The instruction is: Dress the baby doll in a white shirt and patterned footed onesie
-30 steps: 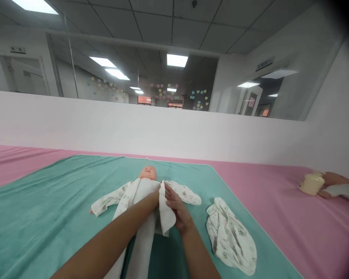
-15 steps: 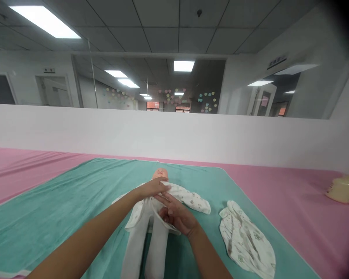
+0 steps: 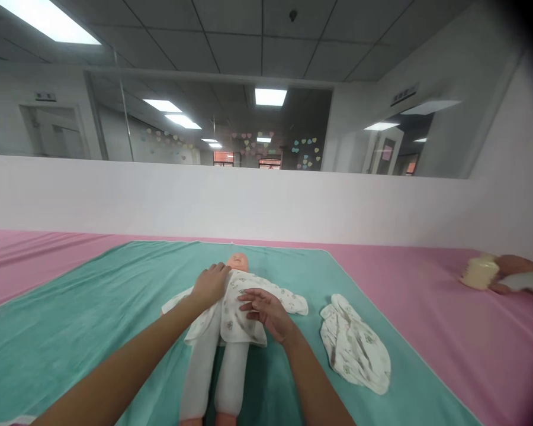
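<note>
A doll (image 3: 237, 261) lies on its back, its head toward the wall, in white leggings (image 3: 231, 376) and a white printed baby jacket (image 3: 242, 322). The jacket's front is spread over the chest and belly, and one sleeve reaches out to the right. My left hand (image 3: 211, 284) rests on the doll's upper chest near the neck, fingers laid over the jacket edge and their tips partly hidden. My right hand (image 3: 266, 310) is at the jacket's right front, fingers apart and gripping nothing. A second piece of white printed cloth clothing (image 3: 355, 346) lies crumpled to the right.
Beneath the doll is a green cloth (image 3: 93, 319) on a pink-covered surface (image 3: 430, 296). At the far right stands a pale yellow container (image 3: 479, 272), touched by another doll's arm (image 3: 522, 275) or a person's; I cannot tell. A white wall (image 3: 249, 204) with windows rises behind.
My hands, crossed close together over the chest before, have moved apart. The jacket's front now lies flatter over the belly. The view has shifted, showing the doll's ankles and more at the far right.
</note>
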`<action>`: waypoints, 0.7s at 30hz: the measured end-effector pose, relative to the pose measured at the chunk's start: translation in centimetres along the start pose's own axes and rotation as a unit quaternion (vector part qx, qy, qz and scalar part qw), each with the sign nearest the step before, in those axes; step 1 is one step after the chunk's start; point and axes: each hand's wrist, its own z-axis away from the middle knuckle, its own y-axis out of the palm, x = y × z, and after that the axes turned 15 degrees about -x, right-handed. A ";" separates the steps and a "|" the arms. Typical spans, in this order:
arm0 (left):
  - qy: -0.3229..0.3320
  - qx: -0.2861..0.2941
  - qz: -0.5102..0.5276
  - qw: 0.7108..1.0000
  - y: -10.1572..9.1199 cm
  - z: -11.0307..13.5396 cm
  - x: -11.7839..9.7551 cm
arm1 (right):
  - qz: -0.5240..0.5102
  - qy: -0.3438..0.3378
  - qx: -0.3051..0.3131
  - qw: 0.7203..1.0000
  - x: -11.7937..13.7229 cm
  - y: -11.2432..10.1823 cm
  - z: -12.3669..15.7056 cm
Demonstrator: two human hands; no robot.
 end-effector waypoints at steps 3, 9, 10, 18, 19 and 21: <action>0.073 -0.048 0.057 0.995 -2.0 3.2 0.5 | 0.181 -0.066 -0.161 0.968 -0.8 -1.5 1.2; 0.207 -0.091 0.170 0.959 -6.4 14.1 0.4 | 0.569 -0.173 -0.222 0.772 1.8 -7.2 10.4; 0.225 -0.105 0.182 0.951 -6.5 15.9 0.3 | 0.631 -0.164 -0.205 0.730 2.7 -8.3 12.1; 0.285 -0.057 0.251 0.924 -6.8 20.1 -1.7 | 0.782 -0.097 -0.068 0.612 9.5 -9.0 17.1; 0.264 -0.052 0.277 0.922 -7.4 19.9 -2.4 | 0.752 -0.093 -0.071 0.648 10.3 -7.2 17.1; 0.200 -0.064 0.338 0.918 -8.9 19.2 -4.1 | 0.656 -0.076 -0.080 0.746 11.6 -2.6 17.2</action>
